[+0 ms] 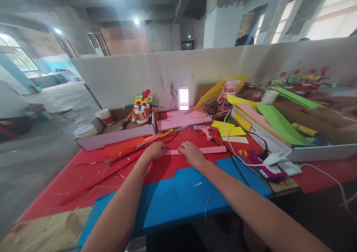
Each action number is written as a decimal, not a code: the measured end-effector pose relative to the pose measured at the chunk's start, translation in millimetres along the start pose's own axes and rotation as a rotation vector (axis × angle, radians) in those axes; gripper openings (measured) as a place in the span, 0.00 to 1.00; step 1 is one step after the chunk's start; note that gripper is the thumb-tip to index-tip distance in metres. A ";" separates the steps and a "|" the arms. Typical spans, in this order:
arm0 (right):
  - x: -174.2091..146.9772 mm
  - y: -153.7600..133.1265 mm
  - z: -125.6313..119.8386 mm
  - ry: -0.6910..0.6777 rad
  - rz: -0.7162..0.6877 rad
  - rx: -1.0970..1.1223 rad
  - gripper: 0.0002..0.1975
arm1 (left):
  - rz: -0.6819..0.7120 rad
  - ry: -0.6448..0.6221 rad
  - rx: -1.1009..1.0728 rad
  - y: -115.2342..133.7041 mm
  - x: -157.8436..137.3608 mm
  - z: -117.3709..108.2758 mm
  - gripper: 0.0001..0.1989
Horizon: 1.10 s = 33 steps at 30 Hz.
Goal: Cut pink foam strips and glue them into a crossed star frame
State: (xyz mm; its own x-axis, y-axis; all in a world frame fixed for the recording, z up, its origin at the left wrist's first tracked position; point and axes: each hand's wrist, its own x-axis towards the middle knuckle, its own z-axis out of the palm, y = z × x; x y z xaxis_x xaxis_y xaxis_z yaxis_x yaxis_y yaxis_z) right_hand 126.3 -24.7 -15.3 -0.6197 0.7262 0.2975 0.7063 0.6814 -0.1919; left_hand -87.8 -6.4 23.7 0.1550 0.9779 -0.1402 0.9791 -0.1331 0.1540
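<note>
A long pink paper strip (213, 149) lies crosswise over the red tabletop covering. At its left end my left hand (155, 150) is closed, fingers curled onto the paper. My right hand (192, 154) grips the same strip near its middle, with the fingers bent over it and the right part of the strip running free. The fingertips of both hands are partly hidden. Just beyond the right hand rests a pink glue gun (205, 131). Scissors (181, 128) lie behind the strip.
Blue sheet (167, 196) covers the table's front. A white box (117, 137) holds a paper-cup robot figure (141, 112). Yellow paper pieces (230, 128), a purple power strip (264, 166) and cables lie right, beside a box of coloured paper (312, 153). A lit phone screen (183, 99) stands behind.
</note>
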 end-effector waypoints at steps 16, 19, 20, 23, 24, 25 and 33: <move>-30.2 -7.6 -5.6 -0.210 0.071 0.189 0.33 | 0.064 0.398 0.232 26.9 -28.0 -8.0 0.15; -28.4 -9.6 -8.0 -0.234 0.085 0.162 0.33 | 0.412 0.283 0.174 44.7 -32.5 5.5 0.21; -28.3 -10.2 -8.5 -0.245 0.090 0.150 0.32 | 0.466 0.219 0.158 49.5 -33.7 13.2 0.25; -28.9 -11.3 -10.2 -0.278 0.088 0.111 0.30 | 0.472 0.165 0.143 57.5 -37.0 37.1 0.36; -29.3 -11.5 -10.7 -0.288 0.085 0.100 0.31 | 0.466 0.178 0.140 57.9 -37.9 43.3 0.38; -29.6 -11.5 -11.1 -0.295 0.083 0.091 0.31 | 0.461 0.195 0.136 57.4 -38.7 48.0 0.39; -28.6 -9.0 -9.1 -0.262 0.085 0.138 0.32 | 0.401 0.168 0.145 34.8 -43.6 54.6 0.41</move>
State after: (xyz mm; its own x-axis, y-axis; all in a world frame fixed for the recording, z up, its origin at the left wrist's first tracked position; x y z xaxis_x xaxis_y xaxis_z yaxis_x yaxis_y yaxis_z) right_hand 140.8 -52.4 -13.5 -0.6404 0.7676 0.0267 0.7173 0.6102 -0.3364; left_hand -53.4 -62.4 -18.3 0.5138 0.8554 0.0653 0.8562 -0.5161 0.0235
